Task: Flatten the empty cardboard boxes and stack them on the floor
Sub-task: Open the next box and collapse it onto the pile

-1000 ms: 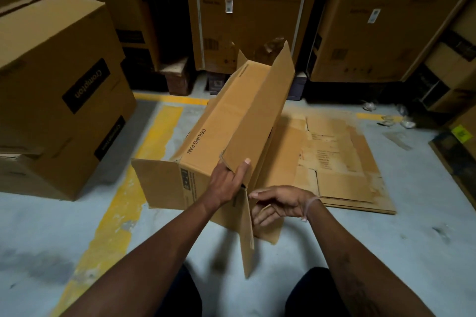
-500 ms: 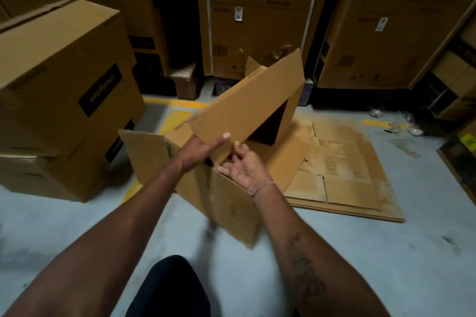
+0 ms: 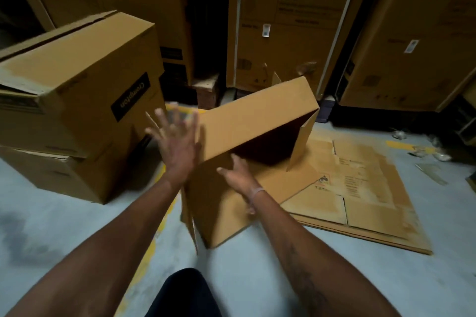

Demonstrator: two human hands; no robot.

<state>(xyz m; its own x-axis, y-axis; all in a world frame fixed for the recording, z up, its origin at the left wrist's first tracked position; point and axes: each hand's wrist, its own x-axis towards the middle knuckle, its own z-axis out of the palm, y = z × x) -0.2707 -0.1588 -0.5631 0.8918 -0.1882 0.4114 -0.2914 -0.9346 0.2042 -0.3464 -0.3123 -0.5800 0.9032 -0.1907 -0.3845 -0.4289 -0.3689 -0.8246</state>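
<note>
An open brown cardboard box (image 3: 255,121) lies tilted on the floor in front of me, its dark open mouth facing right. My left hand (image 3: 177,141) is spread flat, fingers apart, against the box's left end. My right hand (image 3: 238,175) rests with open fingers on the box's near side, just under the upper panel's edge. Neither hand grips it. A stack of flattened cardboard (image 3: 360,188) lies on the floor to the right, partly under the box.
Two closed boxes (image 3: 77,100) are stacked at the left, the top one marked Crompton. Tall cartons (image 3: 288,20) line the back wall. A yellow floor line (image 3: 144,247) runs below the box. Small scraps (image 3: 432,154) lie at the far right. My knee (image 3: 185,293) shows at the bottom.
Both hands let go of the flap they pinched and now press flat on the box. The box has turned and tipped toward the flattened stack. My view shifted right.
</note>
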